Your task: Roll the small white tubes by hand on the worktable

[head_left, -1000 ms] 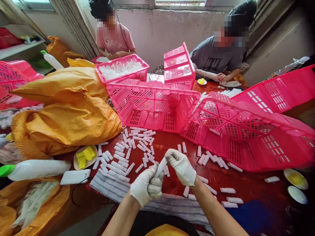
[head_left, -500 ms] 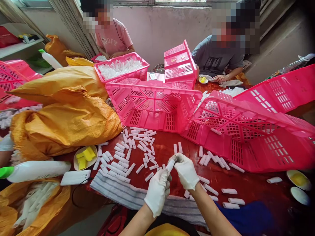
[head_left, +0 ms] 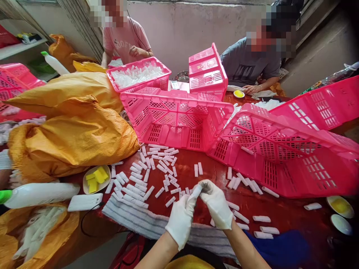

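Note:
A small white tube (head_left: 197, 191) is pinched between my two gloved hands above the red table. My left hand (head_left: 181, 216), in a white glove, closes on its lower end. Around the upper end, the fingertips of my right hand (head_left: 215, 203) are pressed together; darkish marks show on the glove's fingertips. Many similar white tubes (head_left: 137, 186) lie loose on the table left of my hands, some with small dark marks. Two more tubes (head_left: 198, 169) lie side by side just beyond my hands. Further tubes (head_left: 262, 218) rest to the right.
Pink baskets (head_left: 174, 144) lie on their sides across the table. Yellow sacks (head_left: 73, 138) fill the left, near a white bottle (head_left: 42, 195) and a dish of yellow sponges (head_left: 97, 180). A striped towel (head_left: 134, 218) edges the table. Two people sit opposite.
Both hands shift slightly right and down, still holding the tube. The pair of tubes beyond them appears slightly further left. Across the table, the person in pink has raised a hand.

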`<action>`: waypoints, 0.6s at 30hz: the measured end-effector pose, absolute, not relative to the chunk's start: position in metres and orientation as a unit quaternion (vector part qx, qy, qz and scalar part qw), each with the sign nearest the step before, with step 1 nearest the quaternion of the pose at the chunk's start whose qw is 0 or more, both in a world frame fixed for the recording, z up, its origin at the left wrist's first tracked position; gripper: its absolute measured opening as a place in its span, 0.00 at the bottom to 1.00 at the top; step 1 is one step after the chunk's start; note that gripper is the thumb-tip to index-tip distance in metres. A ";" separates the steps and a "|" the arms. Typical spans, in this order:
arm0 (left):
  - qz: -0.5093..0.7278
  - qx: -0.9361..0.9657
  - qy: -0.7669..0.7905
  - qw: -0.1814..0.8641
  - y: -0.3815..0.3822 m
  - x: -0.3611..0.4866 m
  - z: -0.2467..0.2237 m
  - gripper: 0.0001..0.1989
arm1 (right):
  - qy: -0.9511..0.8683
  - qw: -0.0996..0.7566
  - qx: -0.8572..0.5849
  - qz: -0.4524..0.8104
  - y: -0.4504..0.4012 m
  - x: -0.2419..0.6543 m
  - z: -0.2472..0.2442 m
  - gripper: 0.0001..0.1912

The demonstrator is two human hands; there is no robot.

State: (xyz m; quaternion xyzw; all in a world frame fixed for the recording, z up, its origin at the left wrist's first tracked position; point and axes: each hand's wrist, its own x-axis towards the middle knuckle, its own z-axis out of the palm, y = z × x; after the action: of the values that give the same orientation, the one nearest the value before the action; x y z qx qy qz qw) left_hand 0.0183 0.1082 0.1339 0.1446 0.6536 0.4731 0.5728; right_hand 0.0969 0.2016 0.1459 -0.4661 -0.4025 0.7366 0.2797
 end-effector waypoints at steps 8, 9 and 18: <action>0.460 -0.001 0.428 0.778 0.104 0.002 0.140 0.29 | -0.446 0.217 -0.433 0.752 0.203 0.120 0.132 0.19; 0.456 -0.018 0.403 0.793 0.104 -0.001 0.141 0.29 | -0.459 0.212 -0.426 0.750 0.202 0.120 0.132 0.19; 0.258 0.185 0.663 0.678 0.105 -0.017 0.131 0.28 | -0.522 0.245 -0.490 0.654 0.176 0.101 0.113 0.19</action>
State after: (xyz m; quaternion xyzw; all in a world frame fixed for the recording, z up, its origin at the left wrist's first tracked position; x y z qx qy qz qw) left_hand -0.0169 0.1055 0.1315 0.1850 0.6633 0.2578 0.6778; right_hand 0.1014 0.1757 0.1127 -0.4898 -0.5216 0.6543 0.2448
